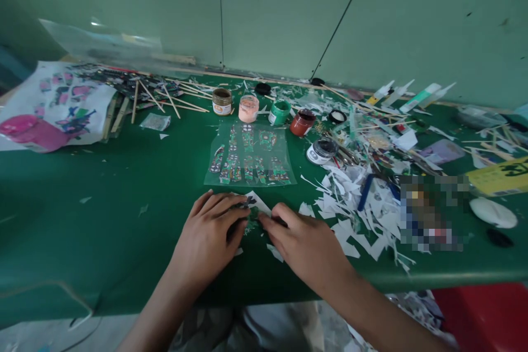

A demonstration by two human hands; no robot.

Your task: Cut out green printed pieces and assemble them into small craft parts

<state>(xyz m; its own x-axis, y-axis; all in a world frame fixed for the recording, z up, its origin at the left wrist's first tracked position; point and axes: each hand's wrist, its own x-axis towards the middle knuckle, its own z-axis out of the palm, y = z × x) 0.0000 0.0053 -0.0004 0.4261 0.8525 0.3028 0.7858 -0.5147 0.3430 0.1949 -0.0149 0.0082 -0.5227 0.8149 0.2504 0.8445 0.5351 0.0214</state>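
In the head view, my left hand (pixel 216 222) and my right hand (pixel 301 236) meet near the table's front edge. Between their fingertips is a small dark-and-green patterned piece (pixel 252 211), partly hidden. Its edges are too covered to make out. My left thumb and fingers close on it from one side, while the bent right thumb and index finger pinch its other side. White paper (pixel 258 199) shows just behind the fingertips. Beyond my hands lies a clear plastic sheet (pixel 214 176) bearing several cut patterned pieces (pixel 248 168).
Paint jars stand behind the sheet: brown (pixel 221 103), peach (pixel 248 110), green (pixel 279 114), red-brown (pixel 303 123) and dark (pixel 322 150). White paper scraps (pixel 379 220) heap at right. Wooden sticks (pixel 158 98) lie back left, near a printed paper (pixel 82 91). Glue tubes (pixel 421 98) sit back right.
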